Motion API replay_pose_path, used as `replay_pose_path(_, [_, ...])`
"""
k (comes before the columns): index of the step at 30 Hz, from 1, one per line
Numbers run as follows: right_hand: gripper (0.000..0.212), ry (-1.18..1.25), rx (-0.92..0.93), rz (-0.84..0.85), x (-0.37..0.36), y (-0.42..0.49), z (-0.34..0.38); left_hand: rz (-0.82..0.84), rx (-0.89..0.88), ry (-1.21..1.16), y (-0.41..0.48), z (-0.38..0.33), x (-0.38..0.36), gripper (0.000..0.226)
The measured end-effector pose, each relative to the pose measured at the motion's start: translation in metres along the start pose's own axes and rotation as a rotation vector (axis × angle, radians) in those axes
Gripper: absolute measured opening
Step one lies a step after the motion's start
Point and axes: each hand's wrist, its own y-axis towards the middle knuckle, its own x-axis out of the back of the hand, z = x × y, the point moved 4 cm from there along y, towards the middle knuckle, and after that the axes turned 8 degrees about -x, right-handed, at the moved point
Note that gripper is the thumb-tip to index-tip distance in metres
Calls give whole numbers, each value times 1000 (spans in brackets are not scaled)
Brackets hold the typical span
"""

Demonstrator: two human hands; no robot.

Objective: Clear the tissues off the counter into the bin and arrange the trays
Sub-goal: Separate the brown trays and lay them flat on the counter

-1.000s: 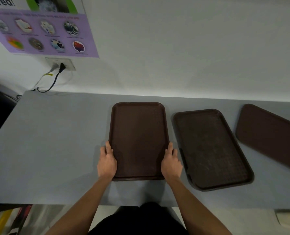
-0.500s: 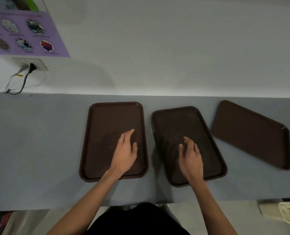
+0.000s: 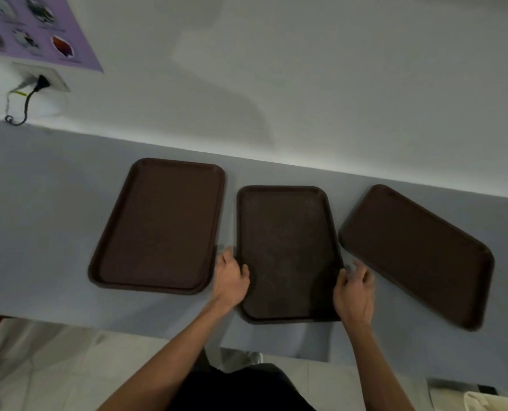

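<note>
Three brown trays lie side by side on the grey counter (image 3: 39, 209). The left tray (image 3: 158, 226) stands nearly square to the counter edge. Just right of it, the middle tray (image 3: 285, 241) is held on both long sides. My left hand (image 3: 230, 277) grips its left rim, thumb over the edge. On the right rim, my right hand (image 3: 355, 289) has its thumb at the edge and its fingers curled beside it. The right tray (image 3: 416, 253) lies skewed, close to my right hand. No tissues show on the counter.
A white wall runs behind the counter. On it are a socket with a black plug (image 3: 40, 83) and a purple poster (image 3: 30, 28) at the far left. A pale bin-like object (image 3: 478, 400) sits on the floor at the bottom right, below the counter's front edge.
Both hands left the first tray, passed over the tray surfaces, and now hold the middle tray by its sides. The middle tray has turned straighter. My view shifted right.
</note>
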Motion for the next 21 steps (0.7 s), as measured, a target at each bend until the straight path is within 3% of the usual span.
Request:
replay_pose_path(5, [33, -127, 20, -15, -31, 1, -22, 64, 34, 135, -14, 10, -25, 49])
replay_pose_path(11, [21, -36, 20, -68, -30, -11, -24, 72, -52, 475, -31, 8, -32, 45])
replay_pose_path(15, [18, 6, 16, -99, -27, -16, -25, 1, -71, 381, -33, 0, -20, 21])
replay_pose_path(21, [15, 162, 36, -154, -5, -27, 9, -234, -224, 327, -31, -15, 34, 20])
